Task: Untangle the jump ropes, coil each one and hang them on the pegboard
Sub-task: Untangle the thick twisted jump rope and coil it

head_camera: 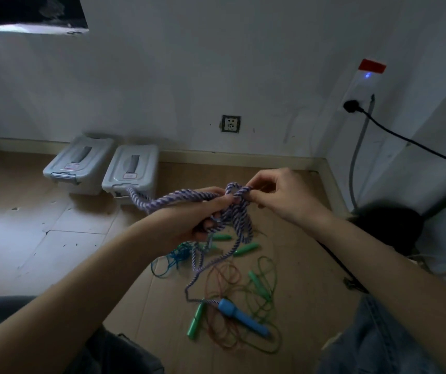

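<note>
Left hand [203, 211] wrapped round loops of the purple rope [232, 211]. Right hand [276, 195] pinching its top loop, pulling at a knot. Rope trailing down to its blue handle [243, 317] on the floor [54, 238], across the green rope [267, 287] and brown rope [222, 279]. Could snag those below and drag them up. Could pull the knot tighter. No pegboard in view.

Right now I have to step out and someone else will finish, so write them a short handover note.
Left hand grips the bundled purple-and-white twisted rope; right hand pinches a loop at its top. Its blue handle lies on the floor.
Green, brown and blue thin ropes lie loose there, green handles among them.
Done: nothing coiled or hung. Left: untangle, coil, hang all; no pegboard in view.
</note>
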Demonstrator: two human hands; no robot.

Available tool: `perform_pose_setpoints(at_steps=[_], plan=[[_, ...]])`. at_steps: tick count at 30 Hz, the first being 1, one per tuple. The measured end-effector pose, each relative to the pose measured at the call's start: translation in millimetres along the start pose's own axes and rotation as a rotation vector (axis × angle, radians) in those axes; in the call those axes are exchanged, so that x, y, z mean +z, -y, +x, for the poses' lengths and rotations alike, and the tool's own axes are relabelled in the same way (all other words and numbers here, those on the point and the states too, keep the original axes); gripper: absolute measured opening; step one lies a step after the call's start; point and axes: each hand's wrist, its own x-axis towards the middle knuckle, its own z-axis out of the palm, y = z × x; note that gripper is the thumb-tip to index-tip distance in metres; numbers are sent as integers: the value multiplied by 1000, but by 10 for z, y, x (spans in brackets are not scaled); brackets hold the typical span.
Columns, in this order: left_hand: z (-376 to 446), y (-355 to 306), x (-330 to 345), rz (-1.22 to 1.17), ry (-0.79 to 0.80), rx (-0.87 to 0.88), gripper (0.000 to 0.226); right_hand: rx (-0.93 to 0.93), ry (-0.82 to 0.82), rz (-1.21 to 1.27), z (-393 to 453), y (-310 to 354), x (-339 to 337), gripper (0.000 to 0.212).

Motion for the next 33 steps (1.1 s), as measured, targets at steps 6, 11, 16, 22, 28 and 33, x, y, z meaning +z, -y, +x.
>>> perform_pose_setpoints(at_steps=[6,11,16,22,28,33], plan=[[64,-112,-44,-435,-184,-176,13,212,169,753,46,22,6,17],[65,-171,-200,-556,-189,-243,23,9,432,770,46,30,0,14],[42,-223,-445,-676,-237,-182,14,-4,371,911,75,46,-72,17],[32,-89,-356,-567,-15,-143,21,365,-93,839,127,-89,-123,34],[16,-97,-244,-463,74,-45,23,164,-194,165,125,-129,-123,18],[-14,-82,-188,-472,133,52,39,231,162,589,-7,65,51,16]])
